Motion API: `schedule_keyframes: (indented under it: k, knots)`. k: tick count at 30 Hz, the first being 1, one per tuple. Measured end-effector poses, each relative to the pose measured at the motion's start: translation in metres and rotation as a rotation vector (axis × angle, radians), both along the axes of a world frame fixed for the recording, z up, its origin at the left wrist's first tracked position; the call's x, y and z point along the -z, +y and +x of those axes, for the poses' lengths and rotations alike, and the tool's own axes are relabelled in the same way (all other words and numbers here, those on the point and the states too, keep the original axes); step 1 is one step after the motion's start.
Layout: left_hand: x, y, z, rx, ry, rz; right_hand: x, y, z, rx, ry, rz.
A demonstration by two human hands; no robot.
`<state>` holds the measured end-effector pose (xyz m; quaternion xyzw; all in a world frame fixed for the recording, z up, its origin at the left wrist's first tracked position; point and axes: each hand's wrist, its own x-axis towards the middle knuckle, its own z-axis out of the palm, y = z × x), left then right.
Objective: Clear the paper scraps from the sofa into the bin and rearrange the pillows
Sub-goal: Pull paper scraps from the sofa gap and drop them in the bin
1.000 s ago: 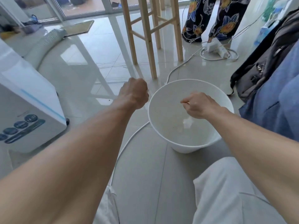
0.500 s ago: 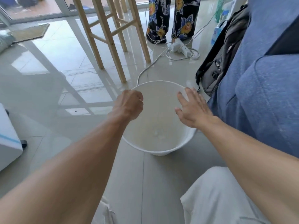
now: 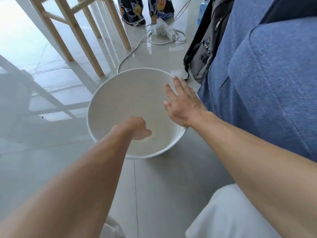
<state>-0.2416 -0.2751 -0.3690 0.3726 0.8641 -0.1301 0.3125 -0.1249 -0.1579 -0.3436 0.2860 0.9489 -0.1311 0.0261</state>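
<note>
A round white plastic bin stands on the glossy pale tiled floor, in the middle of the view. The left hand hangs over the bin's six o'clock side with its knuckles up and its fingers turned down into the opening. The fingertips are hidden behind the hand, so I cannot tell whether they are pinching anything. A small pale blur sits just under its thumb against the inside wall of the bin, too smeared to say whether it is a paper scrap.

The right hand is over the bin's three o'clock rim, palm down, with its fingers straight and spread apart, holding nothing. Its fingertips point toward one o'clock.

The blue woven-fabric sofa fills the side at three o'clock, with its front face just beside the bin. A black and grey backpack leans against the sofa at one o'clock of the bin. A white power strip with looped white cables lies on the floor at twelve o'clock, with dark flower-printed cloth behind it. The pale wooden legs of a stool stand at eleven o'clock. The person's white-trousered knee shows at five o'clock of the view.
</note>
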Motion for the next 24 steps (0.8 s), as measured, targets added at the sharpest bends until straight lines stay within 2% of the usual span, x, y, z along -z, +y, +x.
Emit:
schedule_keyframes:
  k: [3, 11, 17, 24]
  knots:
    - [-0.002, -0.003, 0.0, 0.016, -0.031, -0.055, 0.001, 0.0, 0.0, 0.003, -0.015, -0.008]
    - [-0.046, -0.012, -0.013, -0.033, 0.107, 0.12, -0.024, 0.003, -0.001, 0.037, -0.147, -0.07]
    - [-0.106, -0.014, -0.029, -0.008, 0.236, 0.295, -0.082, 0.005, -0.014, 0.047, -0.124, 0.005]
    - [-0.171, -0.015, -0.038, 0.022, 0.421, 0.389, -0.154, 0.005, -0.024, 0.072, -0.075, 0.126]
